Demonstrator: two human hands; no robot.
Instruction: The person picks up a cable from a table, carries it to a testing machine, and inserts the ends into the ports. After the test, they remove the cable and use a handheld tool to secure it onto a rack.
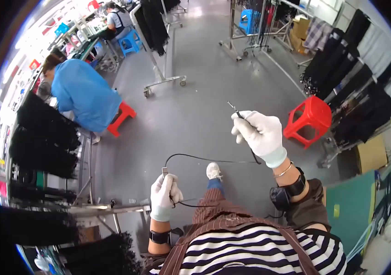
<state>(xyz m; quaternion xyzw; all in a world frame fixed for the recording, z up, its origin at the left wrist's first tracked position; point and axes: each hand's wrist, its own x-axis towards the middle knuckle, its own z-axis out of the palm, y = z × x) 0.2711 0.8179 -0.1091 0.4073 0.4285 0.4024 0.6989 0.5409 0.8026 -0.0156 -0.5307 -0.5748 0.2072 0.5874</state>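
My left hand (162, 195), in a white glove, is closed with its fingers pinching a small silver rectangular metal piece (165, 171) that sticks up from the fingertips. My right hand (260, 132), also gloved in white, is raised further forward and closed on a thin black piece with a slender metal tip (232, 106) pointing up and left. A black cord (195, 156) arcs from the metal piece across to below my right hand. Another thin black strand (191, 204) trails from my left hand toward my waist. The exact kind of either metal end is too small to tell.
A red stool (312, 117) stands to the right, near racks of dark garments (328, 59). On the left, a person in blue (83, 94) sits at a workbench beside hanging black garments (44, 133). A wheeled rack (161, 82) stands ahead; a green board (351, 199) is at lower right.
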